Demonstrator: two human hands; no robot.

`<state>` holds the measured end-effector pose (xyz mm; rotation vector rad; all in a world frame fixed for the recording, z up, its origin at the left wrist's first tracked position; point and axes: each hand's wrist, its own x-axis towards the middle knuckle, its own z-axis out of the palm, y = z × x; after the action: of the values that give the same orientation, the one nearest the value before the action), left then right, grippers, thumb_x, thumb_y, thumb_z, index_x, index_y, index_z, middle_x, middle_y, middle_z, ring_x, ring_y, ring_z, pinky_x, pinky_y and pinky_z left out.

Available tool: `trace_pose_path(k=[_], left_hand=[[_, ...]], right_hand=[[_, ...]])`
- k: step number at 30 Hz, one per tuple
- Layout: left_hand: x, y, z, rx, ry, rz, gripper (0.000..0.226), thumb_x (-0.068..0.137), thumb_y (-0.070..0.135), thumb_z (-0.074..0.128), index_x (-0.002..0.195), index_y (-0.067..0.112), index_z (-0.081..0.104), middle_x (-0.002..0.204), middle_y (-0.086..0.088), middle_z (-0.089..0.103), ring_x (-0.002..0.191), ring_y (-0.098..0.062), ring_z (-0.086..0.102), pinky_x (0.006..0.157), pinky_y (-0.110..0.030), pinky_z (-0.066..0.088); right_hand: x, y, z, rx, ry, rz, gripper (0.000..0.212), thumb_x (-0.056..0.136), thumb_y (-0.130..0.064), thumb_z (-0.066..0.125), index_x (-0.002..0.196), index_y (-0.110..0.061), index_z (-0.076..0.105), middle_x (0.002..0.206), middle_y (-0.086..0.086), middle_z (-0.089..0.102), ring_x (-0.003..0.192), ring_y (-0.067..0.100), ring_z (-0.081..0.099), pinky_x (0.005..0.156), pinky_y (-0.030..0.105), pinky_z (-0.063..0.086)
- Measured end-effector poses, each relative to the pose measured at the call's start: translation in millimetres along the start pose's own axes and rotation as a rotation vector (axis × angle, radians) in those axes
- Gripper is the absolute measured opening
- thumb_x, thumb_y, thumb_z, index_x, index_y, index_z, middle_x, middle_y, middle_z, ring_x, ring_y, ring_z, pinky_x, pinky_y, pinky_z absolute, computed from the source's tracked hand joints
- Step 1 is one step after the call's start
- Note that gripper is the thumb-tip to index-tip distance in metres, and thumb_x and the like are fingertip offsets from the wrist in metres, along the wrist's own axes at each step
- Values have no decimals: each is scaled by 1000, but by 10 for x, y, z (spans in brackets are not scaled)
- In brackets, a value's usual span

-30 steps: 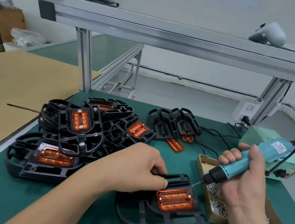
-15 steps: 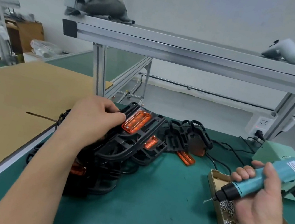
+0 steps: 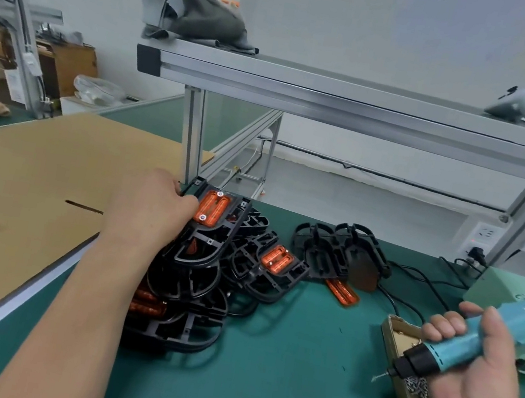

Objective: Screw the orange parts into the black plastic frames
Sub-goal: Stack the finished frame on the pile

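Note:
My left hand grips a black plastic frame with an orange part screwed into it, and holds it on top of a pile of similar finished frames at the table's left. Another frame with an orange insert lies just right of the pile. Several black frames without inserts sit further back, with a loose orange part beside them. My right hand holds a teal electric screwdriver, tip down over a cardboard box of screws.
A green mat covers the table. A cardboard sheet lies to the left. An aluminium shelf spans above, carrying a grey cloth bag. A green power unit and black cables sit at the right rear.
My left hand lifted the finished frame from the front centre of the table and carried it left and back onto the pile. My right hand stayed with the screwdriver over the screw box.

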<state>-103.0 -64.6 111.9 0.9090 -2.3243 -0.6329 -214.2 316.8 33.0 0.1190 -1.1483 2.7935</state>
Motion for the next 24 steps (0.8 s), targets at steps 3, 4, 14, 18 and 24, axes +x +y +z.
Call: trace_pose_path(k=[3,4,14,18,24], left_hand=[[-5,-21,21,54,40,17,19,78,24,67,80,5,70,74,-16,69,68,-34,64,62,-46,57],[0,-34,33,70,40,23,17,79,22,67,81,6,70,75,-15,69,72,-35,66,62,-47,57],[28,-129,150,212,16,92,12,86,15,68,97,13,71,91,-8,69,77,-28,59,58,-32,42],[17,-165,190,211,-8,102,23,88,6,66,109,8,74,109,-15,72,89,-31,59,74,-40,49],[13,-201,234,207,-55,102,36,89,4,62,122,12,73,118,-11,72,107,-33,65,85,-42,54]], right_hand=[[2,-5,-19,1,-5,7,17,107,-34,58,99,-20,59,76,-7,48,66,7,49,62,20,50],[7,-6,-22,2,-7,9,17,107,-34,58,99,-20,59,76,-7,48,66,7,49,62,20,50],[6,-49,-17,13,-4,16,17,107,-33,58,97,-19,60,76,-6,47,66,7,48,61,20,50],[-10,-74,-7,22,6,26,16,107,-31,59,98,-18,60,75,-5,48,66,7,48,60,21,50],[-7,-99,-20,17,2,33,16,107,-31,60,98,-18,61,74,-5,48,65,8,49,61,22,50]])
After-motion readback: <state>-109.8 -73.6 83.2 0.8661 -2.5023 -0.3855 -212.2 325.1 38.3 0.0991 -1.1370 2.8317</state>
